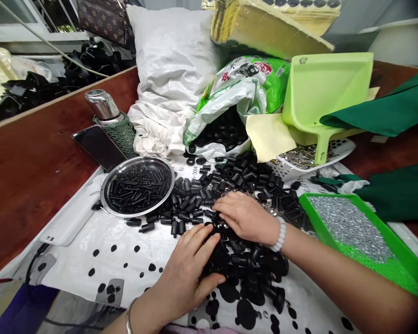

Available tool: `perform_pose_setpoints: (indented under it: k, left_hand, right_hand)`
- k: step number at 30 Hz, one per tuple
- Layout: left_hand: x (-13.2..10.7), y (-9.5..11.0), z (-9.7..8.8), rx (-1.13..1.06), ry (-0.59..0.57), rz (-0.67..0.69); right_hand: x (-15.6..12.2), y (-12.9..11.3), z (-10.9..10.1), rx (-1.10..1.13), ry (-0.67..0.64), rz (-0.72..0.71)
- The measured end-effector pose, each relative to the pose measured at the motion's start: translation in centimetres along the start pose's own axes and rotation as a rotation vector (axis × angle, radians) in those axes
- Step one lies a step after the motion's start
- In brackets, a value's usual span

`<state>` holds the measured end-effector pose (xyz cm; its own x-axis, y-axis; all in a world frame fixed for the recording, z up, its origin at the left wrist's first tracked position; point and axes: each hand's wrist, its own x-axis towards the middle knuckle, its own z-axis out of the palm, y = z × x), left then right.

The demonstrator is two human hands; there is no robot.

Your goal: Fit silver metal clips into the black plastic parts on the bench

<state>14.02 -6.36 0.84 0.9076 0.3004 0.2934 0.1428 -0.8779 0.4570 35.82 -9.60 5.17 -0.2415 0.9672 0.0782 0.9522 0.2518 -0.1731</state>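
Many small black ribbed plastic parts (191, 199) lie heaped across the middle of the white sheet. My left hand (191, 269), with a metal bangle at its wrist, rests at the near left of the heap. Its fingers are stretched and its thumb stands apart, around a dark cluster of black pieces (218, 260). My right hand (245, 218), wearing a pale bead bracelet (281, 234), reaches over the heap from the right. Its fingers are extended with the tips at the black parts; its thumb is hidden. Larger flared black pieces (273, 294) lie below the hands.
A round metal tray (172, 185) of black screws stands left, beside a phone (99, 146) and a netted flask (120, 132). A green tray (413, 273) of small silvery pieces is right. Behind are a light-green dustpan (329, 88), an open bag (226, 93) and a white sack (174, 51).
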Motion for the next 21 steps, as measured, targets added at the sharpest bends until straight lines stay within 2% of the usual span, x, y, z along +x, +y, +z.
perform_pose_setpoints:
  k: [4,7,10,12,16,21]
  left_hand:
    - [-0.1,-0.2,-0.5,-0.093,0.006,-0.01]
    - [-0.3,-1.4,-1.8,-0.168,0.066,-0.095]
    - [-0.3,-3.2,-3.0,-0.072,0.215,-0.122]
    - [0.0,-4.4,-3.4,0.029,0.263,-0.089]
    - [0.8,-5.7,-3.0,0.152,0.212,-0.031]
    - [1.3,-6.1,-2.3,0.198,0.14,-0.054]
  right_hand:
    - [0.5,-0.2,-0.1,-0.008,-0.023,0.005]
    - [1.2,-0.3,-0.3,-0.03,-0.042,0.015]
    - [2.4,-0.8,-0.3,-0.048,-0.075,-0.004]
    - [3.3,-1.2,-0.1,-0.063,-0.105,-0.025]
    - [5.2,-2.3,0.2,-0.11,-0.177,-0.056]
    - [6.2,-3.0,0.1,-0.17,-0.278,-0.095]
